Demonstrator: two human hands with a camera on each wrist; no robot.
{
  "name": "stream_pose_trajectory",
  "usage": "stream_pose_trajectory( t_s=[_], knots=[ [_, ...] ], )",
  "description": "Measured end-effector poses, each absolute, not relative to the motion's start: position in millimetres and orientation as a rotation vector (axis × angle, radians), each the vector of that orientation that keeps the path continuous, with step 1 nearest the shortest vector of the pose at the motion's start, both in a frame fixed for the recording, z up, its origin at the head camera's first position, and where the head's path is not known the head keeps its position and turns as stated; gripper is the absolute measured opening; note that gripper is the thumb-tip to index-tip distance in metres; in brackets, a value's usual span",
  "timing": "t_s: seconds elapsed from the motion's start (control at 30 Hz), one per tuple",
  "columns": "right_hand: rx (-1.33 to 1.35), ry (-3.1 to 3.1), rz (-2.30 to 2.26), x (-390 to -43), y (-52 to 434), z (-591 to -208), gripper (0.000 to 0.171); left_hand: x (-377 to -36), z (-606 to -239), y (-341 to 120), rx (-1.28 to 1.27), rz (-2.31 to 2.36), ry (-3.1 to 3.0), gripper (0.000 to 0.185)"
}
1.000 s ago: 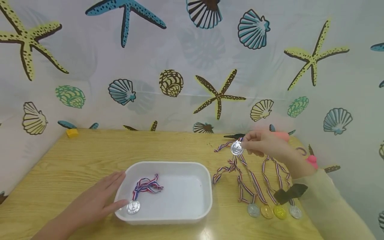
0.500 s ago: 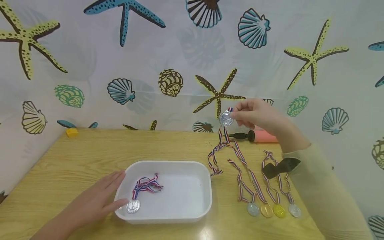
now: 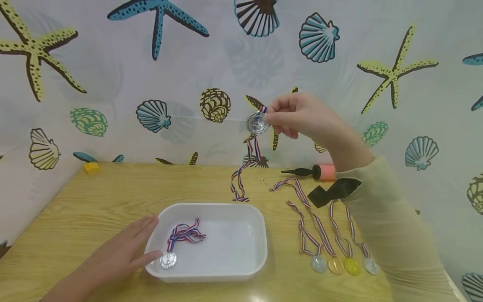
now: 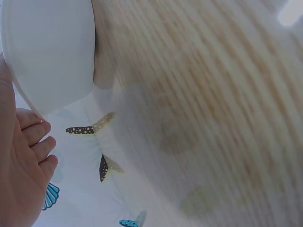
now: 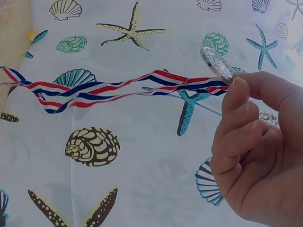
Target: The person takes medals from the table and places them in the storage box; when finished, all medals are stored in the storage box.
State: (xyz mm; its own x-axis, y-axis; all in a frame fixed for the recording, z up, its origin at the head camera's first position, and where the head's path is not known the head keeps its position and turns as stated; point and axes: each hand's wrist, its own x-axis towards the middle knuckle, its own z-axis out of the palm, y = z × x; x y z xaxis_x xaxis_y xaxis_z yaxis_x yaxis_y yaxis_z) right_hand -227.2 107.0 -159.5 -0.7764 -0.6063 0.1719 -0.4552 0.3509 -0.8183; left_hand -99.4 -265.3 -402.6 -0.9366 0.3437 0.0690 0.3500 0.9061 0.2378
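My right hand point(image 3: 302, 115) pinches a silver medal point(image 3: 257, 123) by its edge between thumb and fingers, high above the table. Its red, white and blue ribbon point(image 3: 241, 176) dangles below the disc; in the right wrist view the ribbon point(image 5: 118, 90) stretches away from the medal point(image 5: 218, 64). My left hand point(image 3: 117, 256) lies at the left rim of a white plastic tub point(image 3: 205, 277), fingers straight and thumb reaching over the edge. From the left wrist view, the fingertips point(image 4: 42, 127) are right at the tub's rim. Inside the tub lies another silver medal point(image 3: 168, 260) with a bunched ribbon.
Right of the tub, several medals lie in a row: a silver one point(image 3: 318, 264), a bronze-coloured one point(image 3: 335, 265), a gold one point(image 3: 352, 266) and another silver one point(image 3: 371, 266). Behind them is a black and pink hand pump point(image 3: 317, 172). A yellow block point(image 3: 91, 167) sits back left.
My right hand has lifted the silver medal from among the others on the right and carried it up and leftward, ribbon trailing. The left hand has stayed at the tub.
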Motion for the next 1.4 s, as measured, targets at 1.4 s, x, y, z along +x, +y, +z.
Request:
stream_pose_trajectory(
  t_s=[1.4],
  knots=[
    [-0.968,2.189,-0.719,-207,-40,-326,0.018,-98,-405,-268,-0.587,-0.387,-2.985,0.078]
  ],
)
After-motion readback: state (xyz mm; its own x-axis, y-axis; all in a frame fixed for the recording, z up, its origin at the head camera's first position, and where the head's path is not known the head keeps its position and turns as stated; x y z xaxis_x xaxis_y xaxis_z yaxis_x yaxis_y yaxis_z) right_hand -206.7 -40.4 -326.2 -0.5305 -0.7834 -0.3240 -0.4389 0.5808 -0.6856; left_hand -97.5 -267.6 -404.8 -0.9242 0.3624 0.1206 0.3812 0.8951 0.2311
